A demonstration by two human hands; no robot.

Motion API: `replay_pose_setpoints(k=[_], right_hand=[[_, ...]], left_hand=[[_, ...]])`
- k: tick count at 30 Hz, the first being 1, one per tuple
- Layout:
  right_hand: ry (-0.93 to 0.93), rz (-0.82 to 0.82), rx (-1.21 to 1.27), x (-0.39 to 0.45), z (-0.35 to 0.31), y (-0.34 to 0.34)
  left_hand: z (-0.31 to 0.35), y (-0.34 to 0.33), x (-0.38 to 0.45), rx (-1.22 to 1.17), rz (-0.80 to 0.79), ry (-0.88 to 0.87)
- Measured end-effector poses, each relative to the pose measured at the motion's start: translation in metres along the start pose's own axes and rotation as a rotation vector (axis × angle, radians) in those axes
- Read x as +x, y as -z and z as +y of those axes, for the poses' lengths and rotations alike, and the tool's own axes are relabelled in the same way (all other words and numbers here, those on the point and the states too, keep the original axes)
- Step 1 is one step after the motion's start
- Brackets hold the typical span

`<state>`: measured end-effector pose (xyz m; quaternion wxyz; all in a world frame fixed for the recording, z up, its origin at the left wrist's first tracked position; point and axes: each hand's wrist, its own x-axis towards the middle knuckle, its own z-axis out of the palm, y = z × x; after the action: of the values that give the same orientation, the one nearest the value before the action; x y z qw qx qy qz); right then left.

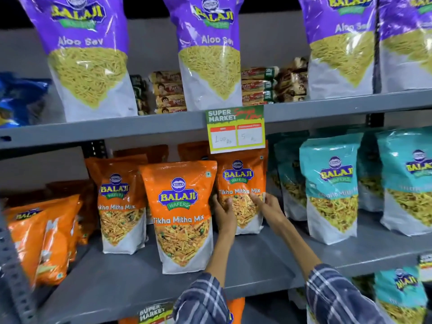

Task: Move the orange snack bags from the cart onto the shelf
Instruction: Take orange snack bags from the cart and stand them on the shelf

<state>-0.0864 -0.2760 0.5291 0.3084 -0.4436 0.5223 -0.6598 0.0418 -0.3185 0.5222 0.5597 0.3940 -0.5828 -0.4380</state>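
Observation:
Several orange Tikha Mitha Mix bags stand on the grey middle shelf (131, 284). Both my hands hold one upright orange bag (243, 183) toward the back of that shelf, under the price tag. My left hand (224, 212) grips its left edge. My right hand (266, 206) presses its front and right side. Another orange bag (182, 216) stands closer to the front, just left of my hands. A third orange bag (121, 206) stands behind it to the left. More orange bags (44, 235) lean at the far left. The cart is out of view.
Teal snack bags (332, 190) fill the right of the same shelf. Purple Aloo Sev bags (88, 57) and biscuit packs (168, 90) sit on the upper shelf. A green and yellow price tag (236, 132) hangs from its edge. A lower shelf holds more bags.

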Motion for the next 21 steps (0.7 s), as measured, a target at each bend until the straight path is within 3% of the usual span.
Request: replay_pose_setpoints(k=[9,16,18,21], right_hand=[[-0.011,-0.037,0.056,0.031,0.017,-0.009],[0.051,-0.079,-0.073,-0.014,0.014,-0.001],[0.077,-0.027,-0.107,-0.055,0.017,0.013],[0.173,0.126,-0.017,-0.154,0.037,0.05]], left_hand=[[-0.018,-0.014,0.018,0.041,0.144,-0.037],[-0.015,-0.02,-0.04,-0.024,0.23,-0.058],[-0.016,-0.019,-0.079,-0.044,0.168,-0.096],[-0.021,-0.016,-0.161,-0.162,-0.078,-0.175]])
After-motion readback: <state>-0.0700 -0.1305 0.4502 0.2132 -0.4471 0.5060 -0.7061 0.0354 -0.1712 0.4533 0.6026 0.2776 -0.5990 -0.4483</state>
